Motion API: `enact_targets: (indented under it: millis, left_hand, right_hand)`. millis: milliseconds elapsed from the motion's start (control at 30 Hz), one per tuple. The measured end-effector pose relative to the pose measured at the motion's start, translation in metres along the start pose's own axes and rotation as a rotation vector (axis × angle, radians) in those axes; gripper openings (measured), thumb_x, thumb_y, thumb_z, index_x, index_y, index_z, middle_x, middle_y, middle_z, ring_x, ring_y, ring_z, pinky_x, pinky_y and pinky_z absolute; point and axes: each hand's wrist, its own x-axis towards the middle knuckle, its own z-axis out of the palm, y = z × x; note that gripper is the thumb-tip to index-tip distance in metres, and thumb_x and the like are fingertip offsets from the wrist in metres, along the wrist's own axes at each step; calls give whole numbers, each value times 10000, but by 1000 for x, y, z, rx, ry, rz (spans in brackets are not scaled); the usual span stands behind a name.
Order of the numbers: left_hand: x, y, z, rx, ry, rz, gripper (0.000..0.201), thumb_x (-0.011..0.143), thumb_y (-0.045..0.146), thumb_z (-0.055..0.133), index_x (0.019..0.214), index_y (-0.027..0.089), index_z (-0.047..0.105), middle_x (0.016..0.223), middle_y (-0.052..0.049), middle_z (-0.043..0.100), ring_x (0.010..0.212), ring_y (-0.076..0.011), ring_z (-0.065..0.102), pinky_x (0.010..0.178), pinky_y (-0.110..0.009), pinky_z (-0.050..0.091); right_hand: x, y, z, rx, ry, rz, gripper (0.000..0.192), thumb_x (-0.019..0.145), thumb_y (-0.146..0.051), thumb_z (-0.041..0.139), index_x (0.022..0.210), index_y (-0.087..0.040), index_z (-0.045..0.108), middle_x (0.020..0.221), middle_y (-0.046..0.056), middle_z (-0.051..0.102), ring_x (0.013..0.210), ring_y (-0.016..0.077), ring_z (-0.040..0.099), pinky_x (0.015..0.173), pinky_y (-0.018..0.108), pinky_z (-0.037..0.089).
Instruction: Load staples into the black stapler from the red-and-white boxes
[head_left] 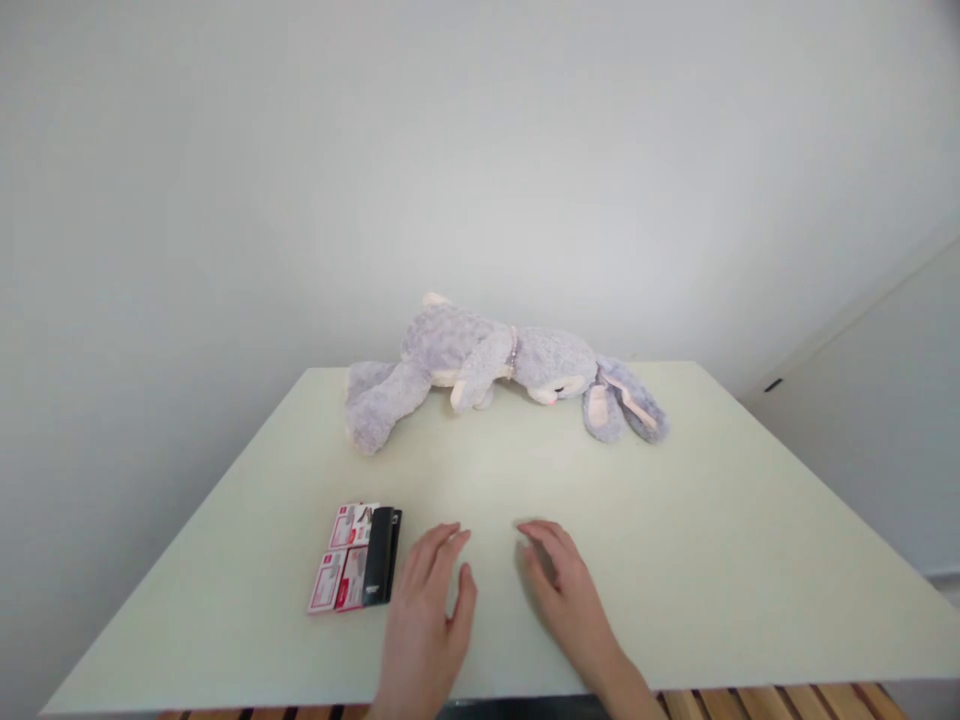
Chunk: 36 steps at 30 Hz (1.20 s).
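Note:
My left hand (430,610) is over the front of the table, fingers slightly curled and thumb apart, with nothing in it. Just to its left lies a black stapler (379,556). Several small red-and-white boxes (337,570), which look like staple boxes, sit in two rows against the stapler's left side. My right hand (566,590) rests at or just above the tabletop, thumb and fingers parted and holding nothing. A gap of bare table separates the two hands.
A grey-purple plush rabbit (480,350) lies on its side along the back of the pale table (712,540), its ears toward the right. Behind it rises a plain wall (480,150). Wooden slats (757,703) show below the front edge.

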Motion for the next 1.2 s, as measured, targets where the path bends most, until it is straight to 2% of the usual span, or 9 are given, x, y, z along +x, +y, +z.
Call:
enact_targets:
  millis: [67,133,233,400,1000,1200]
  left_hand:
    - [0,15,31,15,-95,53,496,1020,293,467,1515,307,449,1563,-46,496,1475,-259,423,1193,-507,426]
    - [2,18,54,66,-123,80,566,1024,303,466,1579,288,359,1641,-55,396,1533,-281,329,1227,-555,357]
    - [4,16,68,129,-118,92,623,1026,334,469,1618,288,282,1695,-59,282,1573,-310,221,1248,-609,274]
    - [3,16,64,181,-128,107,653,1033,344,453,1639,292,213,1709,-53,235,1580,-300,200,1251,-602,269]
    - [2,15,67,159,-128,92,666,1031,356,454,1642,285,199,1704,-53,254,1578,-295,208,1259,-591,252]
    - [2,15,67,155,-112,97,695,1031,349,447,1651,273,144,1698,-64,271,1574,-288,224,1256,-581,255]
  right_hand:
    - [-9,15,-16,-241,-45,-58,461,1039,-374,422,1477,-297,542,1507,67,563,1475,279,410,1198,500,382]
    - [-16,23,-22,-468,-91,-88,545,1044,-393,406,1587,-351,382,1621,9,436,1554,292,270,1236,579,291]
    - [-21,24,-20,-640,-110,-97,597,1059,-399,369,1636,-386,215,1685,-29,283,1580,304,185,1243,633,215]
    - [-22,17,-16,-680,-106,-109,644,1062,-386,362,1652,-370,105,1701,-37,201,1588,308,140,1245,631,204]
    - [-23,15,-16,-669,-102,-102,647,1058,-381,375,1652,-372,117,1706,-36,182,1589,318,128,1243,643,196]
    - [-23,13,-17,-676,-110,-101,650,1061,-373,369,1654,-368,104,1707,-38,170,1591,317,110,1246,645,183]
